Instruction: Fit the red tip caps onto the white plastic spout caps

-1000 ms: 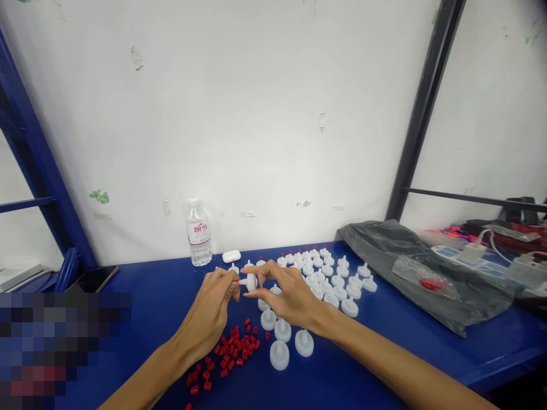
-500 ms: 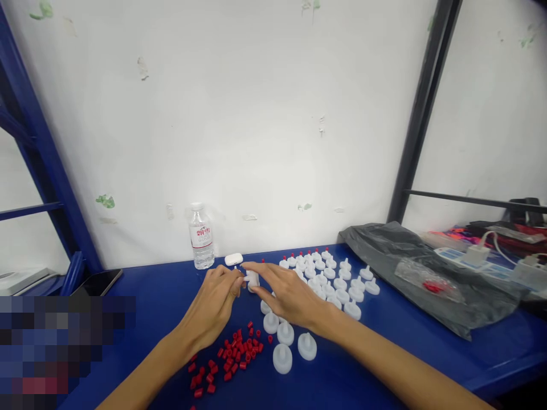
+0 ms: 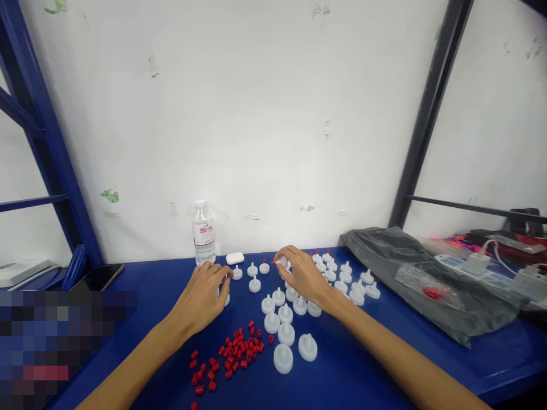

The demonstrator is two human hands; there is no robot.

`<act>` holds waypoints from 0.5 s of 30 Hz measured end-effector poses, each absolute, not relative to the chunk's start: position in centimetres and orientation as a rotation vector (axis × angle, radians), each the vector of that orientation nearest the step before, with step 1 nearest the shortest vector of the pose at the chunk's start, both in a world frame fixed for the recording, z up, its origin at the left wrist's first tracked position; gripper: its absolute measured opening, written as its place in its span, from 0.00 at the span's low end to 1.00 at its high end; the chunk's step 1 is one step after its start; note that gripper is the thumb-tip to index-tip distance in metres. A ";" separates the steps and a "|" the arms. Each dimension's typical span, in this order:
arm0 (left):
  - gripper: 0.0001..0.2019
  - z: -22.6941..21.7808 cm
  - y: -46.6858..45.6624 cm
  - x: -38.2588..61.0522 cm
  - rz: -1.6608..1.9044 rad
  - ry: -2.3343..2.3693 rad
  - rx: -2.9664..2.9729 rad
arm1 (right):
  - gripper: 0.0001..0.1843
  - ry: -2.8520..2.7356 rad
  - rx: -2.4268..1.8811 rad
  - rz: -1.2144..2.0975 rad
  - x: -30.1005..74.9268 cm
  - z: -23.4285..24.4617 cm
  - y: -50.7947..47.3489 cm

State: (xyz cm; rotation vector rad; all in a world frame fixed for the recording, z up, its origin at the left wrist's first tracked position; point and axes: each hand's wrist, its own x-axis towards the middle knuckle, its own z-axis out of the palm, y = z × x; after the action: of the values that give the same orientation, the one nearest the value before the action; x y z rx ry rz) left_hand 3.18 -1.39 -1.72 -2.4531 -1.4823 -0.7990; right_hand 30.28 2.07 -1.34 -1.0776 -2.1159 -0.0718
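My right hand (image 3: 301, 276) reaches to the far group of white plastic caps (image 3: 337, 276) and pinches a white cap with a red tip (image 3: 280, 262) between thumb and fingers. My left hand (image 3: 200, 299) rests knuckles-up on the blue table (image 3: 162, 302), its fingers curled over a white cap (image 3: 225, 298) that is mostly hidden. Bare white caps (image 3: 284, 336) stand between my forearms. A loose pile of small red tips (image 3: 233, 356) lies in front of my left wrist.
A water bottle (image 3: 203, 234) and a white earbud case (image 3: 235, 258) stand by the wall. A phone (image 3: 96, 277) lies at the left. A grey plastic bag (image 3: 431, 279) with a clear packet of red tips covers the right; power strips (image 3: 478, 263) lie beyond.
My hands were together holding one white cap. They have parted: the right hand carried the cap back and right to the far group, the left dropped to the table.
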 end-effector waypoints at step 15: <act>0.13 -1.6 -1.9 3.6 -0.800 -1.504 -2.464 | 0.09 -2.325 -1.548 -0.285 27.1 0.6 7.0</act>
State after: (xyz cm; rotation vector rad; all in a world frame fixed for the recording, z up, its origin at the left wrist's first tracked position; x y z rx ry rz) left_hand 3.57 -1.90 -1.56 -2.4640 -1.5043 -0.8005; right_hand 27.10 7.04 0.60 -1.5480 -2.3245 -0.2849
